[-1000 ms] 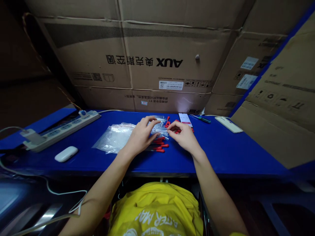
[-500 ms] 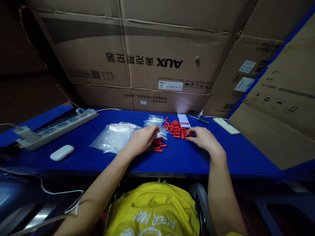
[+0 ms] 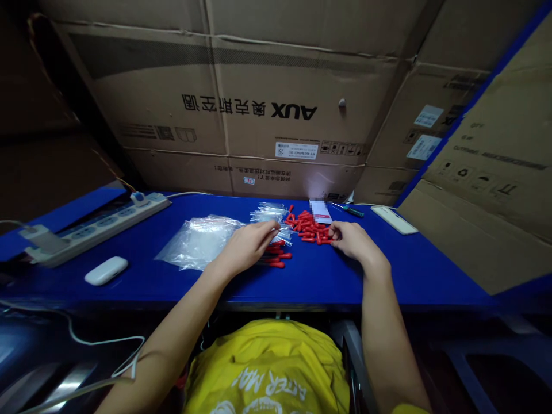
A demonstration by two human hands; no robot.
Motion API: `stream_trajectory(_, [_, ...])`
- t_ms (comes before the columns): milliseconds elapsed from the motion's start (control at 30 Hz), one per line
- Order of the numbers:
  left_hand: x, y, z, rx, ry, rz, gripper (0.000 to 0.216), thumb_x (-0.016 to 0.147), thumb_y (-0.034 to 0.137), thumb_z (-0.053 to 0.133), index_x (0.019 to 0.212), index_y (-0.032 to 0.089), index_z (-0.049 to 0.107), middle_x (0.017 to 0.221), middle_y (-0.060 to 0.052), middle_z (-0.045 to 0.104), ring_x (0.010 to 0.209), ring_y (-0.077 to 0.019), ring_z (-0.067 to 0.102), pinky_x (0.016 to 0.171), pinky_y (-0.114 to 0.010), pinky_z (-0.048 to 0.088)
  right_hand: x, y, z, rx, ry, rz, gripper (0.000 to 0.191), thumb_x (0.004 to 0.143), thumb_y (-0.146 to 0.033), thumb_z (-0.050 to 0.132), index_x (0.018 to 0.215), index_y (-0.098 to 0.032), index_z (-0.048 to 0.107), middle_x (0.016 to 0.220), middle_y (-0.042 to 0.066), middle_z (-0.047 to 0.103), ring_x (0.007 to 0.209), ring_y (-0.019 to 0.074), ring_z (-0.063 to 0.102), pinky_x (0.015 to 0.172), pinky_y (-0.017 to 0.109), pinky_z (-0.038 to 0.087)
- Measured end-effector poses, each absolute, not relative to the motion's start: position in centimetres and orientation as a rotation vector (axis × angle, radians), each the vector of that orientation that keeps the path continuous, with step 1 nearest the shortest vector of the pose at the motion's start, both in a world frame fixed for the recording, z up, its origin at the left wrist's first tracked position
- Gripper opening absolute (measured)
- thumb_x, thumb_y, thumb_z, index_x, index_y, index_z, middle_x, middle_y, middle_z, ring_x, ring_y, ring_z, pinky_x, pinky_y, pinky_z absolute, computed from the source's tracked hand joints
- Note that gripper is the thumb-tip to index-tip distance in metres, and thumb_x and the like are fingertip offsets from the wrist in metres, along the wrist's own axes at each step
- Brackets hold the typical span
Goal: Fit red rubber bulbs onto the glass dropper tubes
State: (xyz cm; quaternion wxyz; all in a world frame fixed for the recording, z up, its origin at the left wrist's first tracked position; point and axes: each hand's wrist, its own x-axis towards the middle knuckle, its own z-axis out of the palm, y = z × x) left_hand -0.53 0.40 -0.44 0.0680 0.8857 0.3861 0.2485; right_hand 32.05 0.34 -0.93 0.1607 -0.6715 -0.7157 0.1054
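Note:
My left hand (image 3: 248,244) is closed, its thumb and fingertips together at the near side of a pile of thin clear tubes (image 3: 269,213). What those fingertips hold is too small to make out. Below its fingers lie several clear tubes fitted with red rubber bulbs (image 3: 276,257), partly hidden by the hand. To the right is a heap of loose red rubber bulbs (image 3: 304,221). At the heap's right edge my right hand (image 3: 356,241) pinches one red rubber bulb (image 3: 326,241) between thumb and finger.
Clear plastic bags (image 3: 200,241) lie left of my left hand. Behind the bulbs are a white card (image 3: 319,213) and a green-handled screwdriver (image 3: 353,211). A power strip (image 3: 103,227), a white case (image 3: 106,270) and a pale flat device (image 3: 394,219) rest on the blue table (image 3: 302,287). Cardboard (image 3: 241,69) walls it in.
The fingers of my right hand have closed from apart to a pinch on a red bulb at the heap's edge. My left hand stays nearly in place. The whole view has shifted slightly.

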Motion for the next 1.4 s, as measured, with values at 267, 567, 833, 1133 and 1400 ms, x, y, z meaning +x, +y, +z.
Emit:
stream_trajectory(267, [-0.7, 0.8, -1.1, 2.686, 1.170, 0.719, 0.029, 0.115, 0.033, 0.037, 0.119, 0.022, 0.064, 0.114, -0.009, 0.078, 0.103, -0.0241, 0.074, 0.088, -0.035, 0.055, 32.0, 0.6, -1.1, -1.898, -2.043, 0.336, 0.019, 0.075, -0.005, 0.073, 0.083, -0.021, 0.075, 0.082, 0.001, 0.077, 0.076, 0.0166, 0.068, 0.069, 0.026, 0.043])
stream_trajectory(567, [-0.5, 0.7, -1.1, 2.730, 1.106, 0.597, 0.034, 0.116, 0.036, 0.038, 0.117, 0.023, 0.069, 0.110, -0.009, 0.079, 0.100, -0.0234, 0.075, 0.083, -0.031, 0.053, 31.7, 0.6, -0.9, -1.916, -2.052, 0.323, 0.015, 0.077, -0.007, 0.072, 0.071, -0.020, 0.073, 0.074, 0.001, 0.075, 0.070, 0.0165, 0.066, 0.067, 0.027, 0.041])
stream_trajectory(833, [-0.4, 0.8, -1.2, 2.732, 1.111, 0.607, 0.034, 0.116, 0.035, 0.036, 0.118, 0.021, 0.067, 0.113, -0.009, 0.079, 0.098, -0.0241, 0.075, 0.082, -0.033, 0.053, 31.9, 0.7, -1.2, -1.781, -2.088, 0.459, 0.021, 0.073, -0.002, 0.066, 0.083, -0.020, 0.071, 0.079, 0.000, 0.074, 0.073, 0.0157, 0.065, 0.068, 0.025, 0.043])
stream_trajectory(1133, [-0.5, 0.6, -1.2, 2.707, 1.064, 0.698, 0.024, 0.114, 0.029, 0.039, 0.113, 0.022, 0.062, 0.111, -0.008, 0.075, 0.097, -0.0228, 0.072, 0.083, -0.032, 0.050, 30.3, -0.4, 0.5, -1.435, -2.037, 0.643, 0.015, 0.077, -0.011, 0.066, 0.087, -0.020, 0.072, 0.077, 0.000, 0.071, 0.069, 0.0161, 0.062, 0.067, 0.027, 0.048])
stream_trajectory(1400, [-0.3, 0.2, -0.6, 2.622, 1.247, 0.795, 0.029, 0.116, 0.039, 0.037, 0.106, 0.022, 0.060, 0.078, -0.001, 0.068, 0.068, -0.0192, 0.064, 0.064, -0.027, 0.036, 24.5, -1.6, 1.9, -1.014, -1.887, 0.629, 0.012, 0.088, -0.025, 0.078, 0.100, -0.020, 0.077, 0.095, 0.005, 0.079, 0.080, 0.0180, 0.070, 0.074, 0.031, 0.057])
